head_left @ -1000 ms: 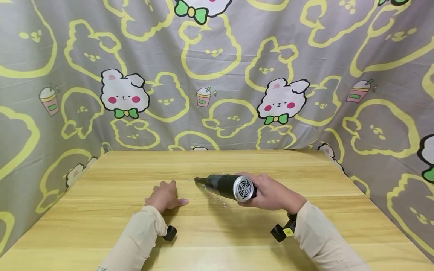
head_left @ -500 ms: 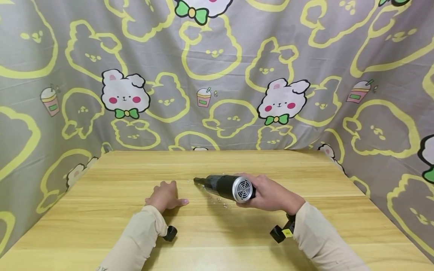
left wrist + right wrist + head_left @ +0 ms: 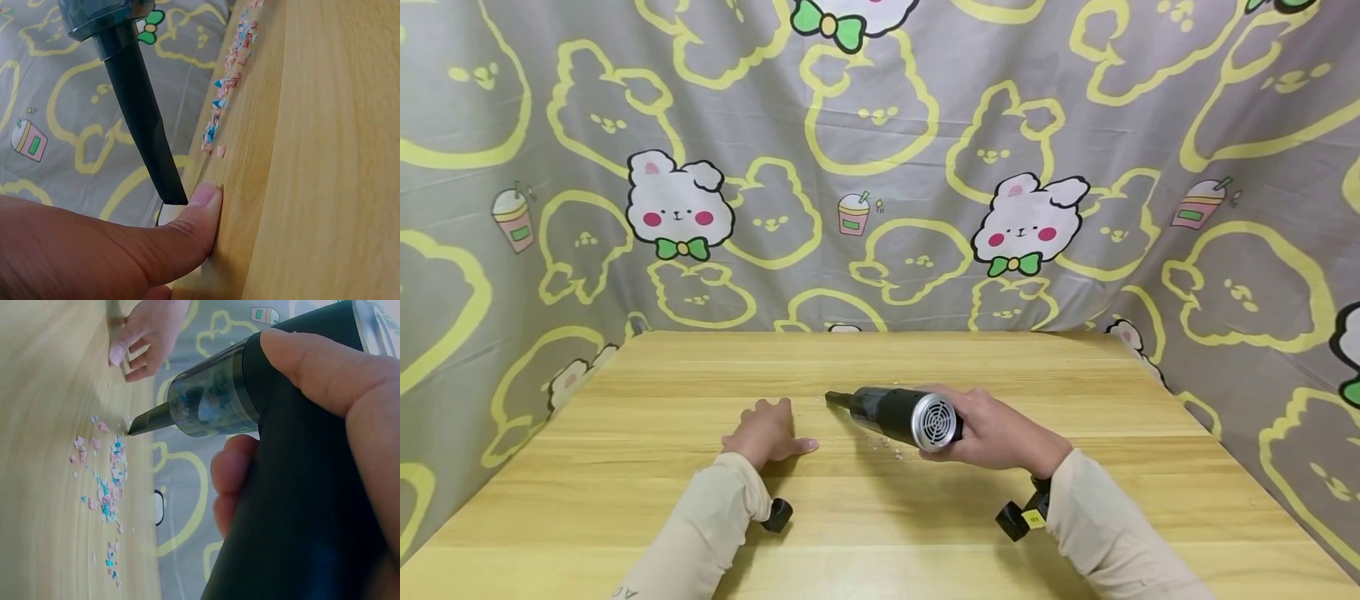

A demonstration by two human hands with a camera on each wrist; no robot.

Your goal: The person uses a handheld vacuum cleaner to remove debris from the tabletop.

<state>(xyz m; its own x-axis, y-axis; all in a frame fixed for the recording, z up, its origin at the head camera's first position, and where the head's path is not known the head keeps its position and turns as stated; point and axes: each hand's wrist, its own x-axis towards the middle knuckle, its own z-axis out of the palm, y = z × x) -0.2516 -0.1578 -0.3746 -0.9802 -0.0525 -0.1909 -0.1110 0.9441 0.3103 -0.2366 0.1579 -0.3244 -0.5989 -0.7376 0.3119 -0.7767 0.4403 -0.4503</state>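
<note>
Right wrist, vacuum (image 3: 284, 431), fingers (image 3: 230, 470) around it

Black tube-shaped hand vacuum (image 3: 897, 414), gripped by right hand (image 3: 997, 431). Round silver vent (image 3: 936, 422) at back, smoky see-through cup (image 3: 209, 394) in front, thin black nose (image 3: 151, 420). Tilted nose-down, aimed between nine and ten o'clock in head view; nose tip at two o'clock from left hand (image 3: 765, 433). Tiny pink, blue, white paper-like bits (image 3: 110, 495) scattered on wooden table (image 3: 880, 533), most around seven o'clock from nose tip in right wrist view.
</note>
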